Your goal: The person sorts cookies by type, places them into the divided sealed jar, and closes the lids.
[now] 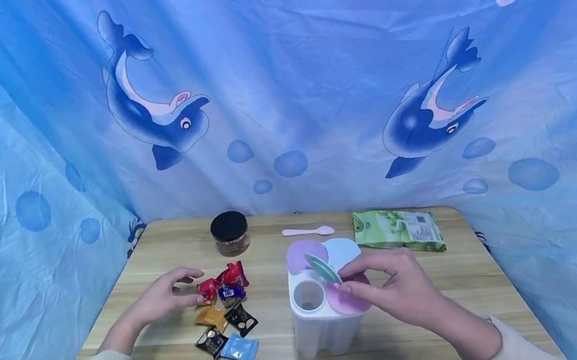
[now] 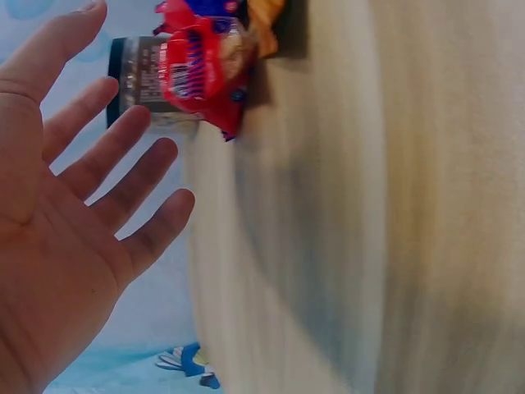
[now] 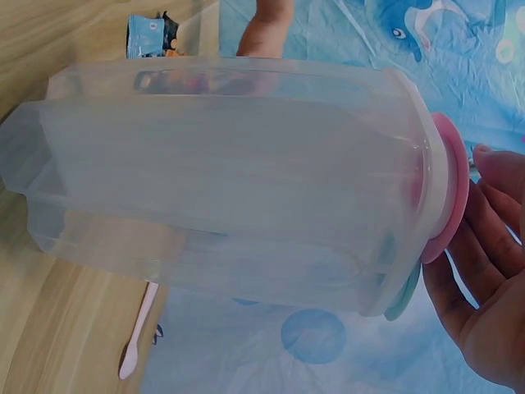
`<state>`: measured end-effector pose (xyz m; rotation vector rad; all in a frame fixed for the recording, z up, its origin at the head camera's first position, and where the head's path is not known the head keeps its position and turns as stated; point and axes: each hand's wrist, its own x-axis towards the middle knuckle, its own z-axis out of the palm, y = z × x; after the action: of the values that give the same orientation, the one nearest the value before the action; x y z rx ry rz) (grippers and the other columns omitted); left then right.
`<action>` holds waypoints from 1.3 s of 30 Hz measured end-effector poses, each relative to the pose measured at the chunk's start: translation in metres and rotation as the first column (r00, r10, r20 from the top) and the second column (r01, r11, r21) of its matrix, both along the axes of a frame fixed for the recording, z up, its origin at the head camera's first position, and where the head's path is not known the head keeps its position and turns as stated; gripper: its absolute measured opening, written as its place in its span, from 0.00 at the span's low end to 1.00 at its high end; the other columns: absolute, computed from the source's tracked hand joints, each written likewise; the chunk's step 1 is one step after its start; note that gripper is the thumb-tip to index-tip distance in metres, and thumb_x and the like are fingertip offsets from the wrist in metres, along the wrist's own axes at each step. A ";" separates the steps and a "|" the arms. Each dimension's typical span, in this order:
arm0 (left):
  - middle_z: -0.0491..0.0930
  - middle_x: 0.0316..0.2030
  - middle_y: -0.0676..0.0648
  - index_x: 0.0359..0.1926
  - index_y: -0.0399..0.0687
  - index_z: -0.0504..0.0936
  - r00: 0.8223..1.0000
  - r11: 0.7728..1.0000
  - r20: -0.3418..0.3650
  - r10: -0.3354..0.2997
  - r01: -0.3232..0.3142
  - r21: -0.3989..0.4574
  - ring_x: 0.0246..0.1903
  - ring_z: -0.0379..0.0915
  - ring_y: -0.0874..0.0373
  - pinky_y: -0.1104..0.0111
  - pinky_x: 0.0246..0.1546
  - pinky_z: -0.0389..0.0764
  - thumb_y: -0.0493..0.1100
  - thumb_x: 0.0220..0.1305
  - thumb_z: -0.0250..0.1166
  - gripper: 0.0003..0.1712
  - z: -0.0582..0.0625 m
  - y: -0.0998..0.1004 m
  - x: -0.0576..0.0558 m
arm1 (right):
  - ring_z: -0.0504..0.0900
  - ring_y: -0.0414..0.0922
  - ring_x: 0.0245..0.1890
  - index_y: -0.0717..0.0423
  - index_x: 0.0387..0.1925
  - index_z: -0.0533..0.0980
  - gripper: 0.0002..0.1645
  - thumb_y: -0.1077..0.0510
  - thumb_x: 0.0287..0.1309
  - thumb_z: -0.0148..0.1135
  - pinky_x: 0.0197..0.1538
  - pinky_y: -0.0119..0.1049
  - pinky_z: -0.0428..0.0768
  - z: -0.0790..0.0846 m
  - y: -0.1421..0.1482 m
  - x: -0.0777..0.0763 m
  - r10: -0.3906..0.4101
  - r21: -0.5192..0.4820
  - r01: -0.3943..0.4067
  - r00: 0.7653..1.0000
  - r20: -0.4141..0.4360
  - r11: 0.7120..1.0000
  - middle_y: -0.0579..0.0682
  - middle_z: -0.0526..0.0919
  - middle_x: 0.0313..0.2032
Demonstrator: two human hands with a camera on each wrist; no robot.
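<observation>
My right hand (image 1: 399, 286) pinches a round green lid (image 1: 322, 268) and holds it tilted over the top of a clear plastic storage container (image 1: 319, 337). One round opening (image 1: 309, 294) there is uncovered. Purple (image 1: 305, 255), pale blue (image 1: 344, 253) and pink (image 1: 346, 301) lids cover the other sections. Seen from the right wrist, the see-through container (image 3: 230, 172) looks hollow, with the pink lid (image 3: 449, 189) near my fingers. My left hand (image 1: 165, 298) is beside red-wrapped candies (image 1: 233, 274); in the left wrist view its fingers extend loosely, holding nothing.
Blue (image 1: 232, 293), orange (image 1: 211, 317), black (image 1: 241, 319) and light blue (image 1: 240, 349) wrapped candies lie left of the container. Behind stand a black-lidded jar (image 1: 230, 234), a pink spoon (image 1: 308, 232) and a green packet (image 1: 398, 230). A blue dolphin-print curtain (image 1: 290, 102) borders the table.
</observation>
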<state>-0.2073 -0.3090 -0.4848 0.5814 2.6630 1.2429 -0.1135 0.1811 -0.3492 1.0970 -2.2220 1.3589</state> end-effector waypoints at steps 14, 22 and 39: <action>0.80 0.59 0.41 0.60 0.47 0.81 0.999 0.997 0.033 0.016 -0.013 -0.080 0.59 0.76 0.38 0.35 0.61 0.71 0.47 0.56 0.77 0.30 -0.017 0.002 0.000 | 0.84 0.36 0.31 0.48 0.39 0.87 0.13 0.66 0.53 0.77 0.37 0.30 0.83 -0.001 -0.002 0.002 -0.004 -0.010 0.003 1.000 -0.023 1.000 0.41 0.89 0.32; 0.83 0.48 0.46 0.54 0.43 0.81 0.999 0.998 0.037 0.016 -0.013 -0.065 0.52 0.79 0.47 0.43 0.56 0.78 0.42 0.58 0.76 0.23 -0.021 0.003 -0.006 | 0.84 0.36 0.31 0.48 0.39 0.88 0.13 0.66 0.54 0.77 0.37 0.30 0.83 0.000 -0.003 0.004 -0.014 -0.006 0.013 1.000 -0.016 1.000 0.41 0.89 0.32; 0.84 0.48 0.47 0.58 0.43 0.82 0.989 0.986 -0.057 0.137 -0.142 -0.093 0.47 0.82 0.53 0.58 0.50 0.84 0.45 0.61 0.75 0.26 -0.028 -0.002 -0.004 | 0.83 0.36 0.30 0.48 0.39 0.88 0.14 0.66 0.53 0.77 0.35 0.30 0.82 -0.002 -0.003 0.003 -0.010 -0.017 0.009 1.000 -0.022 1.000 0.41 0.89 0.32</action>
<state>-0.2116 -0.3106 -0.5124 0.4239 2.8303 1.1392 -0.1103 0.1780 -0.3507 1.0890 -2.1930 1.3526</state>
